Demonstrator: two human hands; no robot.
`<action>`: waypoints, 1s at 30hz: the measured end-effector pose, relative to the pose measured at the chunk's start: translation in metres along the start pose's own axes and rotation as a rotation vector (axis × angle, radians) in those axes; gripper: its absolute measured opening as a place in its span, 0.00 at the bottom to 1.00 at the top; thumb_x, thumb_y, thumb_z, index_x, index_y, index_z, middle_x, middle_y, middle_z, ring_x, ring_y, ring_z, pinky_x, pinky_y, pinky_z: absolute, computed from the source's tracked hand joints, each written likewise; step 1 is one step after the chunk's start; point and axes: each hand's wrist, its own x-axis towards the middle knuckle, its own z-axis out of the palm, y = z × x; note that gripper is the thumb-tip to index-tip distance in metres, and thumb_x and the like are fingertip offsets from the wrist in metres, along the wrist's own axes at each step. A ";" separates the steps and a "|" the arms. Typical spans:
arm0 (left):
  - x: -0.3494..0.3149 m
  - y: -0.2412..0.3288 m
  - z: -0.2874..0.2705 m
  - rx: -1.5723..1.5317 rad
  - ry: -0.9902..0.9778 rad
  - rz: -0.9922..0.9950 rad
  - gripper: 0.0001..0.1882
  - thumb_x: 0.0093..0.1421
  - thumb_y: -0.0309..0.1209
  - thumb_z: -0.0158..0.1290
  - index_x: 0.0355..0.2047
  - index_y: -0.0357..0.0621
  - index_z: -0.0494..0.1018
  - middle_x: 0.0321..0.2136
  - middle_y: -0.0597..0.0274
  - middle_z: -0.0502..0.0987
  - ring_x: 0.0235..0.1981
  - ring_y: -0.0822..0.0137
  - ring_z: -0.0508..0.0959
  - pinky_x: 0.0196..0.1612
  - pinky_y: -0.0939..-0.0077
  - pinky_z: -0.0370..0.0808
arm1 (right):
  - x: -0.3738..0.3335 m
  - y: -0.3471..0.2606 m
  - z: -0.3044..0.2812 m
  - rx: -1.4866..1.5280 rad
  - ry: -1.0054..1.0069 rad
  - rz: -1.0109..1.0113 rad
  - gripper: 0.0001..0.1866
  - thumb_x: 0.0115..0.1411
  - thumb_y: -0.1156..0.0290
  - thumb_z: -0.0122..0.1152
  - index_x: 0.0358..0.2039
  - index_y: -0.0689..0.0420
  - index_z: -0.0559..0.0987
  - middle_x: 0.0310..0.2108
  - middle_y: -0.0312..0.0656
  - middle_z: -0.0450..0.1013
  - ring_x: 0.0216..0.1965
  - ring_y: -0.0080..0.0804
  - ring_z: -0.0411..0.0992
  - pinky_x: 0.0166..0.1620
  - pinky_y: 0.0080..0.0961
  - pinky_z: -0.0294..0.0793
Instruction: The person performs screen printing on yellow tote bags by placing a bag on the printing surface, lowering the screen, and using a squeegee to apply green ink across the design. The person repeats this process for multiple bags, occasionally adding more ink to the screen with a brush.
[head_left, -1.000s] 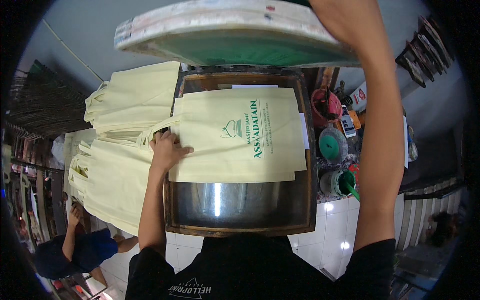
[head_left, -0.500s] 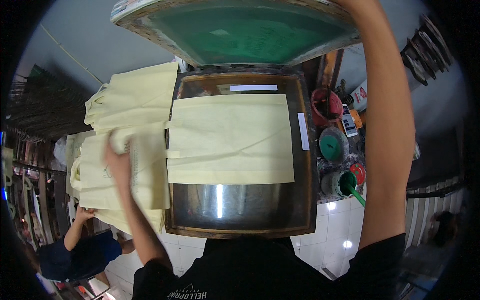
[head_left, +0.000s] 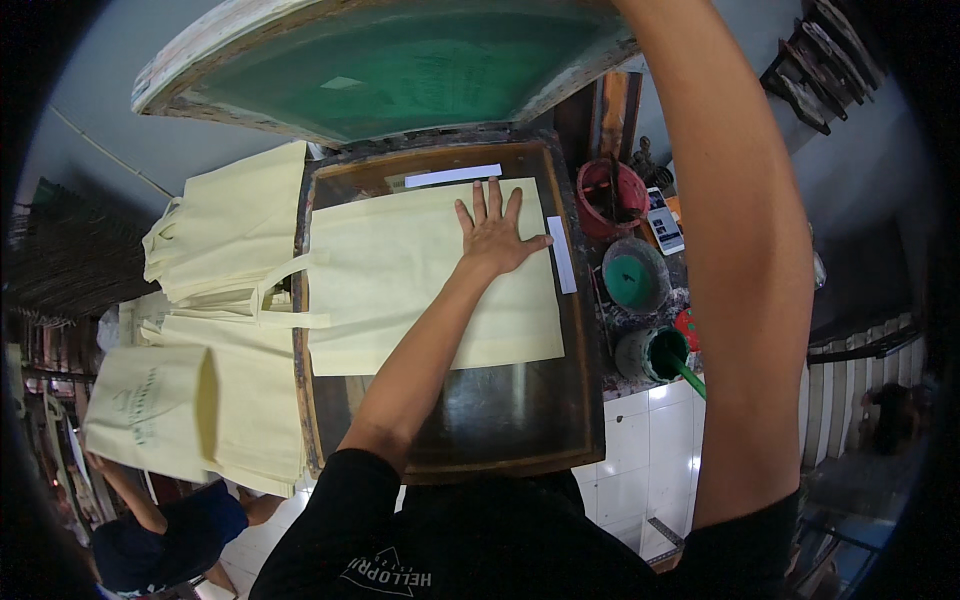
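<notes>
A cream fabric tote bag (head_left: 400, 270) lies flat on the dark glass-topped printing board (head_left: 470, 420), its handles reaching past the left edge. My left hand (head_left: 492, 238) rests palm down near the bag's far right corner, fingers spread and holding nothing. The thumb reaches toward the white strip (head_left: 562, 255) on the right; the fingertips are by another white strip (head_left: 452, 176) at the far side. Above the board, a framed green printing screen (head_left: 400, 80) stands tilted up. My right arm stretches up to its right end; the hand itself is beyond the upper edge.
Stacked cream bags (head_left: 235, 220) lie left of the board. At lower left a co-worker (head_left: 165, 535) holds a printed bag (head_left: 150, 405). To the right are a red bucket (head_left: 612, 200), a bowl of green ink (head_left: 632, 280), an ink pot (head_left: 650, 355) and a phone (head_left: 665, 222).
My left hand has moved from the left stack onto the bag on the board. The printed bag has gone from the stack into the co-worker's hand. The view has shifted right.
</notes>
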 end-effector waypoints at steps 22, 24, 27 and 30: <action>0.003 0.009 -0.031 -0.150 0.177 -0.077 0.58 0.54 0.67 0.58 0.74 0.48 0.49 0.73 0.35 0.45 0.75 0.36 0.39 0.70 0.30 0.40 | -0.013 -0.010 0.003 0.050 0.034 -0.049 0.18 0.62 0.62 0.65 0.39 0.68 0.85 0.34 0.60 0.81 0.36 0.50 0.80 0.46 0.40 0.78; -0.022 -0.005 -0.042 -0.467 0.339 0.040 0.51 0.59 0.60 0.59 0.72 0.43 0.54 0.69 0.35 0.55 0.73 0.39 0.50 0.70 0.38 0.50 | -0.019 -0.022 0.001 0.030 -0.040 0.067 0.18 0.62 0.61 0.64 0.37 0.68 0.85 0.33 0.58 0.81 0.34 0.49 0.80 0.44 0.40 0.78; -0.096 0.004 -0.100 -1.189 0.304 0.258 0.37 0.64 0.44 0.60 0.66 0.35 0.62 0.61 0.40 0.71 0.64 0.50 0.69 0.65 0.56 0.66 | -0.064 -0.035 0.005 -0.030 -0.094 0.203 0.13 0.61 0.63 0.65 0.34 0.62 0.83 0.29 0.52 0.77 0.31 0.48 0.76 0.38 0.39 0.74; -0.201 -0.036 -0.099 -1.517 0.504 0.259 0.23 0.66 0.32 0.59 0.56 0.29 0.70 0.50 0.47 0.80 0.52 0.60 0.80 0.58 0.66 0.74 | -0.140 -0.028 0.050 -0.133 0.088 -0.176 0.09 0.61 0.62 0.65 0.33 0.54 0.80 0.27 0.41 0.72 0.31 0.39 0.74 0.32 0.38 0.71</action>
